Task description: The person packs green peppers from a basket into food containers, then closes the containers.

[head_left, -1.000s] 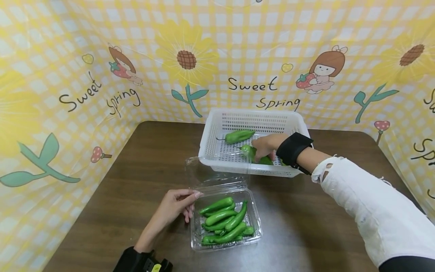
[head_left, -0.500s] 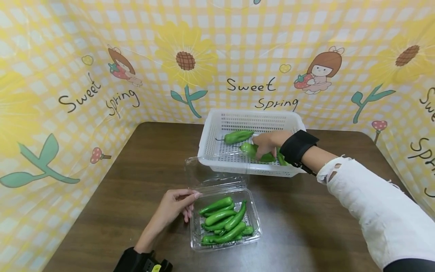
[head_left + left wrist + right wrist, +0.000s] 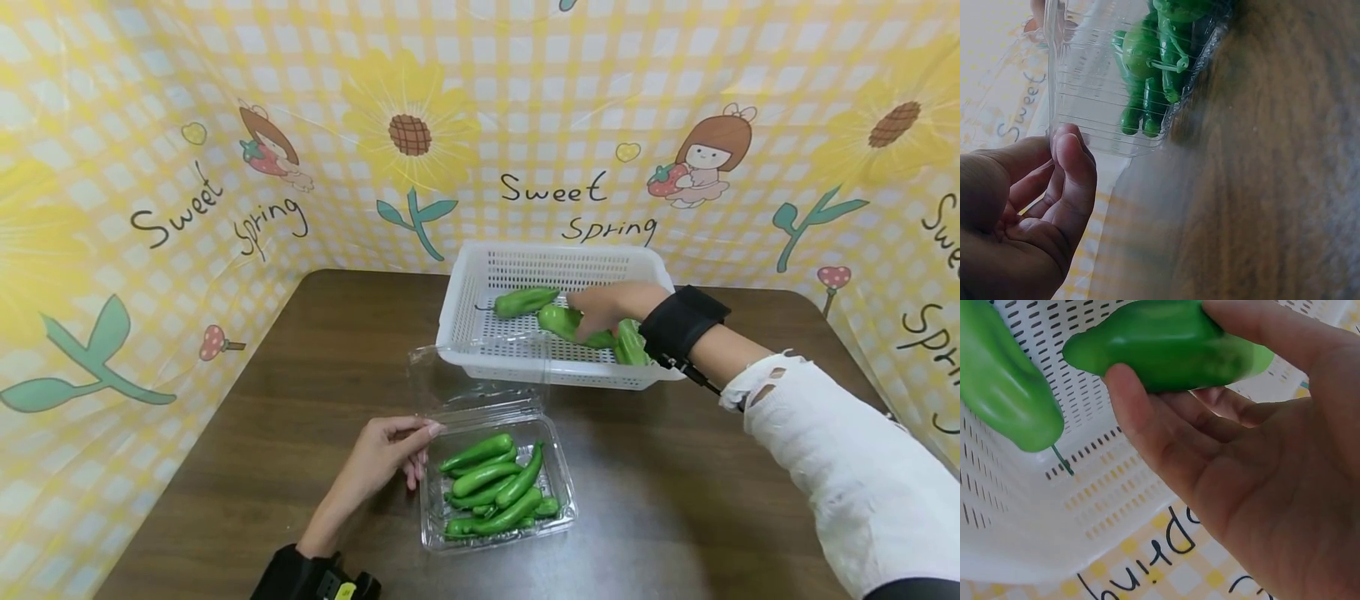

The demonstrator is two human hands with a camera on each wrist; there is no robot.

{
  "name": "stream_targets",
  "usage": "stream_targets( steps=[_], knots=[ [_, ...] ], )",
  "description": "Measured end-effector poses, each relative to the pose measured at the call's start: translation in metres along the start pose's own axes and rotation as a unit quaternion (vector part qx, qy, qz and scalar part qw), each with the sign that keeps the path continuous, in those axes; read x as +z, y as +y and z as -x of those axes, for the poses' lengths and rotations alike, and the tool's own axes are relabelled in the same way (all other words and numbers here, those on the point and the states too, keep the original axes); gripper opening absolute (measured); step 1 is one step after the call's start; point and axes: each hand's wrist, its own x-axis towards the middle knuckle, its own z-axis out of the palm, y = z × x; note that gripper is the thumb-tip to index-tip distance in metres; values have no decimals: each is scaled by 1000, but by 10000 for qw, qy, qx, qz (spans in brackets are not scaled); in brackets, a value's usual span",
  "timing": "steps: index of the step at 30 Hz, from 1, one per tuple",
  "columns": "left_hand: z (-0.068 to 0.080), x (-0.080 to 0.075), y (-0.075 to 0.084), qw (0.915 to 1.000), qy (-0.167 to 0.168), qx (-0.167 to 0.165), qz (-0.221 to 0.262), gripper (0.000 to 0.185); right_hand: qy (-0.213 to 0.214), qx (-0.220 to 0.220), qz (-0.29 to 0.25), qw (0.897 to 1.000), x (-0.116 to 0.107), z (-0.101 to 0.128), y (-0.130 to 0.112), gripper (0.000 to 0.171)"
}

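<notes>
Right hand (image 3: 611,304) reaching into the white perforated basket (image 3: 480,271) at the table's far edge, toward twelve o'clock in the head view. Gripping a green pepper (image 3: 564,323), thumb and fingers curled round it; in the right wrist view, that same green pepper (image 3: 1166,347) sitting between the thumb above and the fingers (image 3: 1147,419) below, raised off the basket floor (image 3: 1066,481). Lying at about ten o'clock from the gripped one, just beside it, a second pepper (image 3: 527,301) with its thin stem pointing toward nine o'clock. Resting at about four o'clock from the hand, near the wrist strap (image 3: 681,321), a third pepper (image 3: 632,343), partly hidden by the wrist.

Left hand (image 3: 386,458) resting on the brown table (image 3: 300,400) at about seven o'clock from the basket, well apart from the right hand. Fingers gently bent, tips touching the left rim of the clear plastic clamshell box (image 3: 431,500); in the left wrist view, fingertips (image 3: 1072,156) meeting the transparent wall (image 3: 1091,106), though whether pinching or merely touching it, impossible to tell. Lying inside the box, a heap of slim green chili peppers (image 3: 495,492), pointing mostly toward two o'clock. Standing open behind the box, toward twelve o'clock, the hinged clear lid (image 3: 465,379), leaning close to the basket's near wall.
</notes>
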Motion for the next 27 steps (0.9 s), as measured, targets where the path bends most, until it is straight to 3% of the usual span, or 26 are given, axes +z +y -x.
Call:
stream_targets(
  steps=[13, 19, 27],
  knots=[
    [-2, -1, 0, 10000, -60, -2, -43, 30, 349, -127, 118, 9992, -5, 25, 8, 38],
    [-2, 0, 0, 10000, -46, -18, -29, 28, 531, -317, 437, 9971, -3, 32, 12, 38],
    [-2, -1, 0, 10000, -77, -4, 5, 29, 1006, -500, 565, 9921, -4, 49, 11, 44]
  ],
)
